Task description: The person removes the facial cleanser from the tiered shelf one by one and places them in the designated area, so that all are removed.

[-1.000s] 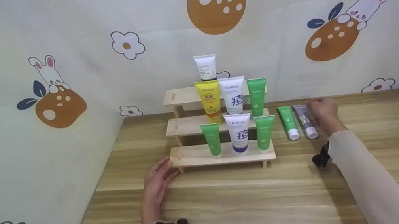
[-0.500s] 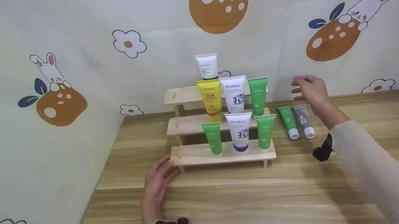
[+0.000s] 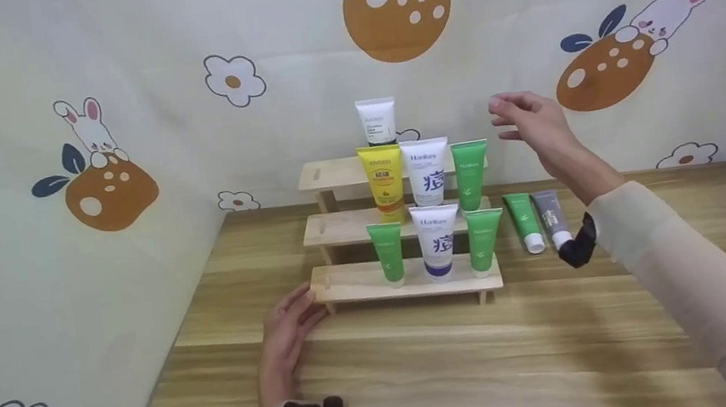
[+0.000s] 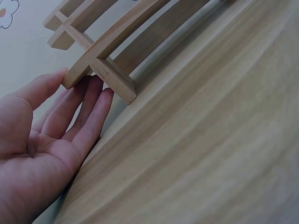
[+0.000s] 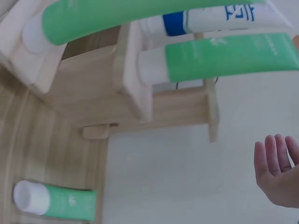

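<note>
Head view shows a three-step wooden stand (image 3: 350,280) at the centre of the frame, on a wood-grained table (image 3: 434,374) before a pale printed cloth (image 3: 306,121). Its top step bears a plain white tube (image 3: 377,119); the middle step, from left to right, a yellow tube (image 3: 385,182), a blue-lettered tube (image 3: 427,168) and a middle green tube (image 3: 472,175); the bottom step, a small green tube (image 3: 388,250), a blue-capped tube (image 3: 437,232) and a right-end green tube (image 3: 485,241). All seven stand upright. Right of centre, a flat green tube (image 3: 522,216) and a grey tube (image 3: 548,209) lie side by side on the table, white caps toward the bottom of the frame. Left of centre, the person's left hand (image 3: 287,328) grips the left end of the bottom step; in the left wrist view the thumb presses the plank's end, fingers tucked beneath. The right hand (image 3: 540,126) is raised in the upper right, above the lying tubes, its grip released and its fingers loosely bent. Right wrist view catches it at the right edge, apart from the stand.
</note>
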A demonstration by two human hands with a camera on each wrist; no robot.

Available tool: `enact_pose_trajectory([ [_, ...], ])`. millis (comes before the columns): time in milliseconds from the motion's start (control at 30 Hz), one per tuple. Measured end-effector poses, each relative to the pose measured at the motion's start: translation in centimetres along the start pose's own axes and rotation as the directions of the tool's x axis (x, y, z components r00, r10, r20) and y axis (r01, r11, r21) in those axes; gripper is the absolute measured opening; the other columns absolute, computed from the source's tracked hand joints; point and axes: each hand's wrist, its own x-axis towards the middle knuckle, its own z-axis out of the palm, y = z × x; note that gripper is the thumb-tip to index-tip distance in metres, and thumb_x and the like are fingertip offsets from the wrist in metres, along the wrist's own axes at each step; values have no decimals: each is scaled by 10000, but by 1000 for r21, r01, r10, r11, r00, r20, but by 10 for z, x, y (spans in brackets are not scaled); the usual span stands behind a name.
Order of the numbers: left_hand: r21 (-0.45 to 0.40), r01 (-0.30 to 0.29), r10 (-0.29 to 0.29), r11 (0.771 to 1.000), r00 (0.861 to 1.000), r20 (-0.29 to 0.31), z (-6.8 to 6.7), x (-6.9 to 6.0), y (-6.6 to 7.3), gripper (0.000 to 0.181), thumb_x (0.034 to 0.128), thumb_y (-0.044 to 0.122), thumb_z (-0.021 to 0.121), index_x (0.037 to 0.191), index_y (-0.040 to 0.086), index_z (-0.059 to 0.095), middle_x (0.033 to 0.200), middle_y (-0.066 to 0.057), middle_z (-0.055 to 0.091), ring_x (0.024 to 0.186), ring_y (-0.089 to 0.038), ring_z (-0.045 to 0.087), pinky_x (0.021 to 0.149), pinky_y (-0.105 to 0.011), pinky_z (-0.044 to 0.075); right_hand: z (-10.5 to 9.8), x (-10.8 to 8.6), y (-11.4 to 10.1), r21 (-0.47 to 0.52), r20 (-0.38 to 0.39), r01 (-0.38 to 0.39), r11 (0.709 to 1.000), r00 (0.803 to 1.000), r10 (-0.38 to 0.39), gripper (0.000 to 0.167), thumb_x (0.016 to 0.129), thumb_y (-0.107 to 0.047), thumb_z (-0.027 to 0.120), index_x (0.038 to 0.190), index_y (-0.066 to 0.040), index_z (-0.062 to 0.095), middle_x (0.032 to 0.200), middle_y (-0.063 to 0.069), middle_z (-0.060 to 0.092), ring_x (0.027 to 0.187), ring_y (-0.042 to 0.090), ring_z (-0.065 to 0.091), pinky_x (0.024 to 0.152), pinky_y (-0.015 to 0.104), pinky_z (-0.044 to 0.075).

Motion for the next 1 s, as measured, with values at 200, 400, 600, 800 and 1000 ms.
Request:
enact_pose_trajectory([
  [200,-5,-8,8,1000,1000,3,-1,0,0,430,979,7,584,1359,-147,455,1059,-43,666,930,-168,706,916,-363,634,15,-2,-30,-25,64,48,999,997,-46,614,975,-475,601,1472,-142,459,1478,73,490,1331,230,520,1158,333,475],
  [400,2,-20,20,1000,1000,7,-2,1,0,434,980,10,581,1359,-158,452,1069,-61,661,941,-180,703,916,-367,634,34,-1,-52,-47,152,89,995,985,-81,660,945,-487,642,1479,-147,455,1494,41,485,1339,211,513,1161,345,474],
  [600,-7,-6,6,1000,1000,5,-1,0,-2,403,979,17,592,1335,-138,483,1082,-53,660,936,-184,703,917,-365,632,48,2,-69,-55,196,49,997,980,-37,619,969,-429,632,1487,-144,449,1502,40,486,1367,231,500,1183,372,451],
  [800,-9,-1,1,1000,1000,-2,-1,-1,-1,376,978,15,592,1316,-123,506,1085,-52,657,935,-191,703,924,-370,630,61,7,-80,-72,233,15,997,972,3,599,971,-408,636,1482,-147,464,1491,37,497,1353,223,511,1185,379,450],
  [1000,-1,19,-19,1000,1000,-5,-1,1,0,431,983,31,594,1370,-119,473,1141,-77,653,960,-170,699,938,-347,623,74,13,-85,-42,227,-64,997,971,72,555,978,-374,635,1468,-159,486,1491,32,513,1381,235,499,1178,366,457],
])
